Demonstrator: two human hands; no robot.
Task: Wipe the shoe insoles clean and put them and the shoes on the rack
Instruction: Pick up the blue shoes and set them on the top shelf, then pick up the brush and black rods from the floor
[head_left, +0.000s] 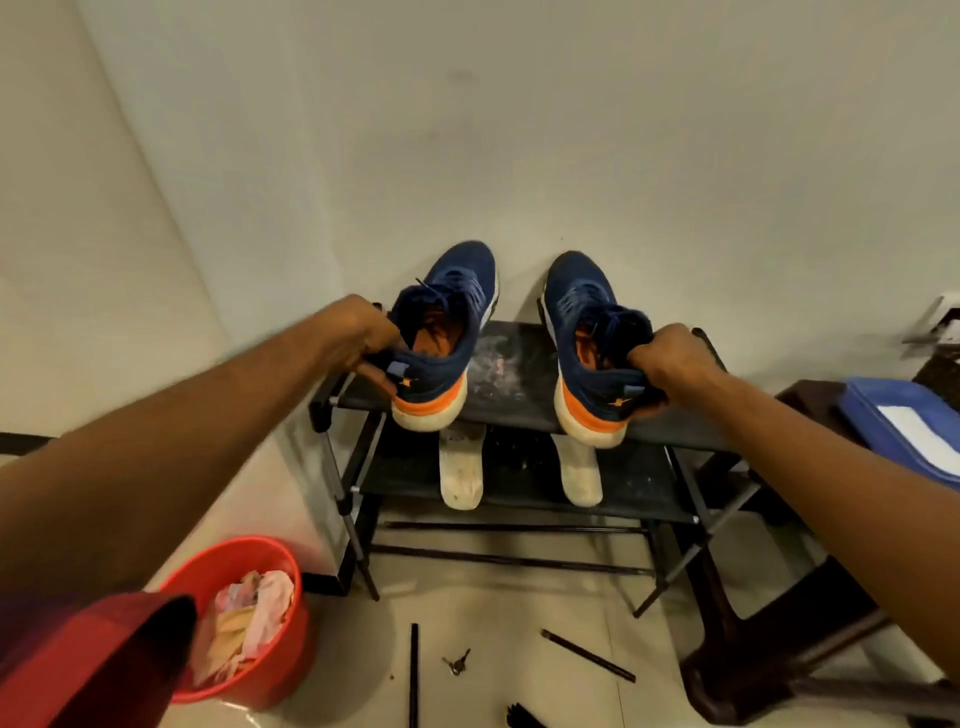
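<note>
Two hands (363, 338) (670, 358) grip navy shoes (441, 332) (592, 332) over the rack (509, 389).

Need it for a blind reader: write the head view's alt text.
The left hand grips the left shoe and the right hand the right shoe, both navy and orange, on the rack's top shelf. Two white insoles lie on the shelf below.

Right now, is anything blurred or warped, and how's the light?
Head view: wide-angle distortion bends the wall corner; the red sleeve, bottom left, is blurred; the left shoe and right shoe are sharp; light is dim and warm, with glare on the floor by the red bucket.
</note>
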